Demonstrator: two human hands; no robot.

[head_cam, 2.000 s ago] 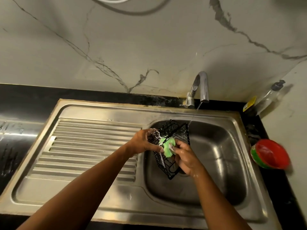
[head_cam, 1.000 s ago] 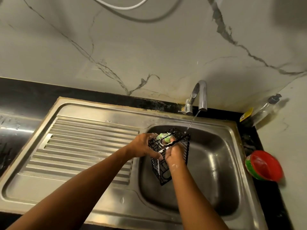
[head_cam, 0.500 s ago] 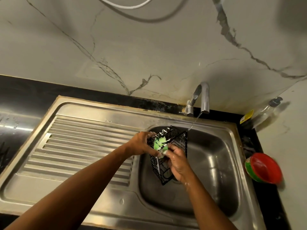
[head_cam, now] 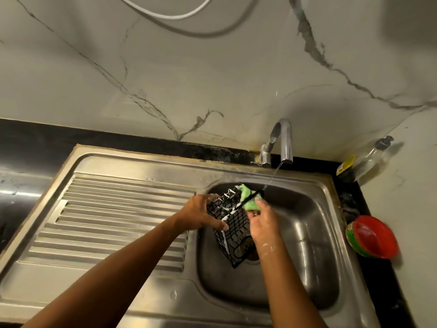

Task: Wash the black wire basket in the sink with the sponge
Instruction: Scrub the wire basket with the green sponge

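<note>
1. Left hand [head_cam: 199,214] grips the black wire basket [head_cam: 236,224] by its left side, thumb laid across the near mesh face and fingers curled round the far edge.
2. Right hand [head_cam: 262,226], flecked with white suds, pinches the sponge [head_cam: 253,205] against the basket's upper right rim; a black rim wire crosses the sponge.
3. Held tilted in the middle of the frame, the basket sits over the left part of the basin of the sink [head_cam: 314,233]. Its lowest corner points at the drain; whether it touches the bottom cannot be told.
4. It is a tall rectangular cage of thin black wire in a square grid, with white foam along several wires and one edge.
5. Bright green, soft and crumpled, the sponge is wet with foam.
6. A thin stream of water [head_cam: 274,174] runs from the curved, shiny metal faucet [head_cam: 285,138] toward the basket's top right corner.
7. Brushed steel forms the sink, with a ribbed draining board [head_cam: 118,209] at left.
8. At the right edge stand a round red bowl [head_cam: 373,237] with a green outer wall and a clear bottle [head_cam: 369,159] with a yellow label, on a black counter below veined, pale marble.
</note>
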